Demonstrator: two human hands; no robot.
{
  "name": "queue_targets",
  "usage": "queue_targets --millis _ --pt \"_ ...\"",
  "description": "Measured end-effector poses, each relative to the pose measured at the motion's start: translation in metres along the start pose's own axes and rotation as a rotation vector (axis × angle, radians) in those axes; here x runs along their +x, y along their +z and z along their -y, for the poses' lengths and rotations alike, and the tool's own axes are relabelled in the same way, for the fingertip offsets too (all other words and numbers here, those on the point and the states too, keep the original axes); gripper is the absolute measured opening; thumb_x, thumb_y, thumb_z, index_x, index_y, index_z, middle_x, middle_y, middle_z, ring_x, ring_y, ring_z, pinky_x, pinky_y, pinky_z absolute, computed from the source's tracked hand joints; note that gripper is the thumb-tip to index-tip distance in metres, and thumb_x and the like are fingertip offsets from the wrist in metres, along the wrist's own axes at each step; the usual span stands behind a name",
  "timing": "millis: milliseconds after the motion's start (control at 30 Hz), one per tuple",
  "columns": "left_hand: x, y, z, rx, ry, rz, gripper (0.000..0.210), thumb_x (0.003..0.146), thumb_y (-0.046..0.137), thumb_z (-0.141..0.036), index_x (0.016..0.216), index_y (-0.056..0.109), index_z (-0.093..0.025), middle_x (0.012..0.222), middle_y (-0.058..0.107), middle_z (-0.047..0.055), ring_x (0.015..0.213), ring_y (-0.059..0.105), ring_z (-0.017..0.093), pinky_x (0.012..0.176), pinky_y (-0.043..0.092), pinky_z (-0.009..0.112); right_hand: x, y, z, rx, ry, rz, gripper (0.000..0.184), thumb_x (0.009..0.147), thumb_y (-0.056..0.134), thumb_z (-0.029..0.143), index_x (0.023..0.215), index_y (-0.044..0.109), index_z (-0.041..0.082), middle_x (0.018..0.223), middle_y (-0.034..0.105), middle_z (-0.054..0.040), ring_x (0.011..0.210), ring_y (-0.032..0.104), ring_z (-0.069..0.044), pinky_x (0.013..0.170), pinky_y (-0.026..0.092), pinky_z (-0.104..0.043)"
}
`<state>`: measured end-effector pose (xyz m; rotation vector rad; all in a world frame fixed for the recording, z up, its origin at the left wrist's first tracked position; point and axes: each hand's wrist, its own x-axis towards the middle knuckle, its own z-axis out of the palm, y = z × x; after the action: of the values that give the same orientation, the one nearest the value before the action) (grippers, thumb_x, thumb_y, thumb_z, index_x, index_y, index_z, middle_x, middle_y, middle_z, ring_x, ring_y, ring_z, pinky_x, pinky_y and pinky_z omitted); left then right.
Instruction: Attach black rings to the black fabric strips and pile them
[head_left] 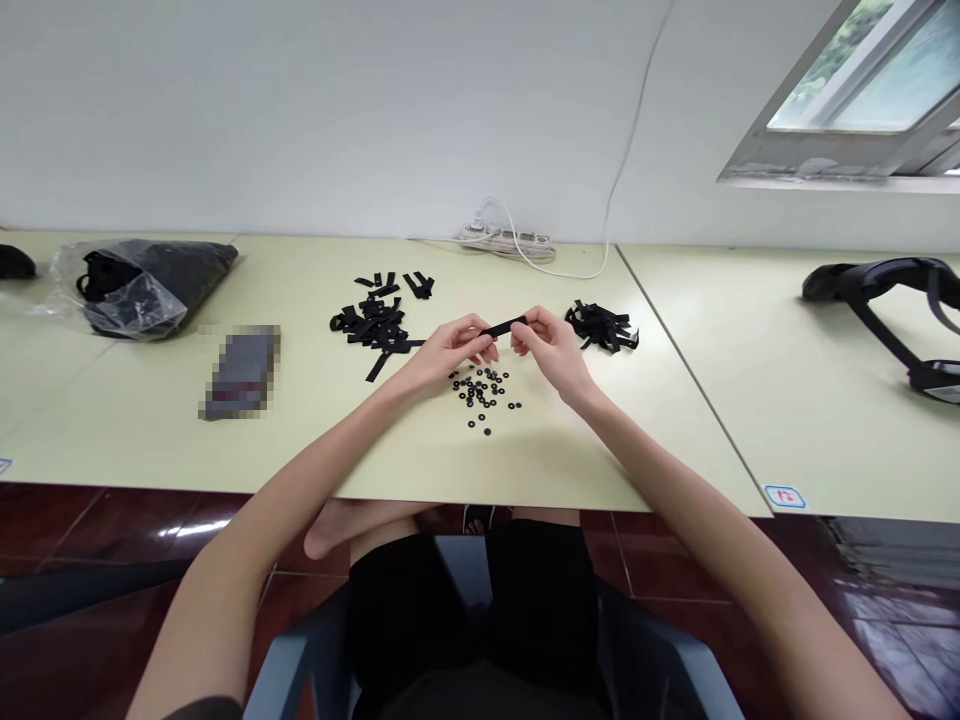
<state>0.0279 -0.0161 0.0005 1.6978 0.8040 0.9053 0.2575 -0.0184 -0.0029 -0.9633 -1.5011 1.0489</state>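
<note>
Between both hands a short black strap is stretched out, tilted slightly up to the right. My left hand pinches its left end; my right hand grips the right end between thumb and fingers. Just below the hands lie several small black rings, scattered on the pale table. To the left of my left hand is a loose heap of black strips. Another pile of black strips sits right beside my right hand. Whether a ring is on the held strap, I cannot tell.
A clear plastic bag with black contents lies at the left, near a blurred-out flat object. Against the wall rests a white power strip with a cable. A black headset stands on the adjoining table at right.
</note>
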Motion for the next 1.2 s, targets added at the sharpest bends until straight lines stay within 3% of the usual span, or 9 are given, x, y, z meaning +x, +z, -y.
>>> queue_targets --millis 333,467,567,667,867,1000,1200 --pt "0.004 -0.005 0.004 0.059 -0.014 -0.026 0.047 0.108 0.069 -0.065 0.099 0.083 -0.021 0.113 0.084 0.012 0.097 0.077 0.022 0.089 0.065 0.039 0.004 -0.003 -0.006 -0.035 -0.001 -0.051 0.032 0.096 0.078 0.054 0.087 0.062 0.028 0.081 0.071 -0.0025 0.077 0.066 -0.020 0.078 0.058 -0.041" --pt "0.005 -0.009 0.007 0.058 -0.005 -0.132 0.040 0.101 0.079 -0.060 0.113 0.085 -0.023 0.110 0.085 0.010 0.099 0.078 0.023 0.086 0.066 0.038 0.001 -0.003 0.001 -0.105 -0.068 -0.047 0.042 0.095 0.081 0.065 0.088 0.062 0.028 0.084 0.070 -0.0024 0.079 0.067 -0.021 0.079 0.058 -0.041" --pt "0.003 -0.009 0.006 0.040 0.004 -0.185 0.036 0.101 0.082 -0.052 0.122 0.084 -0.023 0.113 0.087 0.011 0.104 0.082 0.023 0.094 0.067 0.040 -0.001 -0.002 0.008 -0.063 -0.095 0.037 0.056 0.104 0.063 0.080 0.086 0.066 0.027 0.086 0.072 -0.0045 0.079 0.068 -0.021 0.083 0.060 -0.042" --pt "0.001 -0.006 0.001 0.100 0.058 -0.229 0.025 0.100 0.082 -0.043 0.114 0.088 -0.023 0.116 0.089 0.010 0.109 0.085 0.024 0.105 0.066 0.043 -0.003 -0.001 0.009 -0.013 -0.078 0.094 0.066 0.110 0.049 0.084 0.085 0.068 0.026 0.084 0.072 -0.0059 0.078 0.068 -0.020 0.082 0.060 -0.042" --pt "-0.004 0.000 -0.005 0.292 0.159 -0.305 0.022 0.099 0.083 -0.041 0.108 0.093 -0.024 0.105 0.091 0.007 0.099 0.086 0.025 0.097 0.068 0.041 -0.006 0.005 -0.002 -0.084 -0.062 0.148 0.046 0.098 0.080 0.071 0.105 0.067 0.028 0.099 0.078 -0.0042 0.091 0.074 -0.022 0.083 0.062 -0.039" --pt "-0.005 -0.002 -0.003 0.260 0.124 -0.321 0.030 0.094 0.089 -0.050 0.103 0.089 -0.021 0.100 0.090 0.009 0.094 0.086 0.026 0.092 0.069 0.041 -0.009 0.007 -0.003 -0.210 -0.180 0.120 0.031 0.102 0.077 0.058 0.109 0.068 0.030 0.103 0.079 -0.0040 0.097 0.075 -0.024 0.087 0.062 -0.041" --pt "-0.002 -0.003 0.004 0.205 0.103 -0.224 0.035 0.095 0.086 -0.055 0.104 0.085 -0.020 0.103 0.089 0.010 0.095 0.084 0.025 0.087 0.067 0.038 -0.012 0.005 0.002 -0.325 -0.283 0.114 0.014 0.105 0.074 0.043 0.107 0.069 0.031 0.097 0.077 -0.0023 0.087 0.072 -0.022 0.083 0.061 -0.041"
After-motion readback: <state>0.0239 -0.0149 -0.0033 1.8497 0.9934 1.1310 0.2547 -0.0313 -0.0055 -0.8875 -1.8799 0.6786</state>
